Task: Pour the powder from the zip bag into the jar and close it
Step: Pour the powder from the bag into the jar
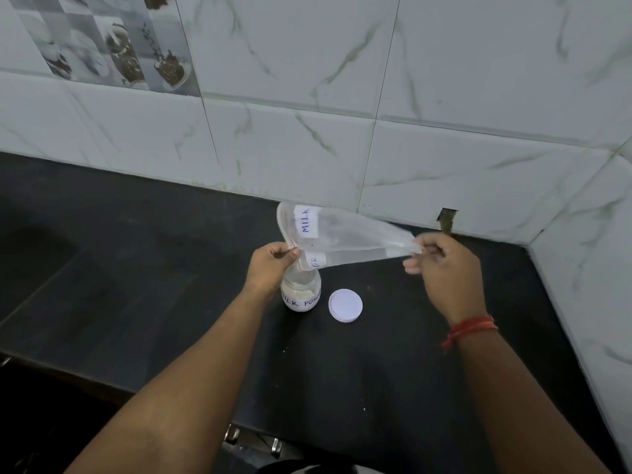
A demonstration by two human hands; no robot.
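A clear zip bag (pixel 345 239) with a white "MILK" label hangs stretched between both hands above the black counter. My left hand (pixel 270 265) pinches its open mouth end, which points down over the jar. My right hand (pixel 441 268) pinches the bag's far corner, held a little higher. The bag looks nearly empty. The small clear jar (pixel 301 295), labelled "MILK POW…", stands upright and uncovered with pale powder inside; my left hand hides part of its neck. Its white round lid (pixel 345 305) lies flat on the counter just right of the jar.
The black counter (pixel 171 302) runs to a white marble-tiled wall (pixel 342 114) behind and on the right. A dark sink recess (pixel 30 254) lies at far left. A few powder specks dot the counter near the jar. Metal handles (pixel 253 439) show below the front edge.
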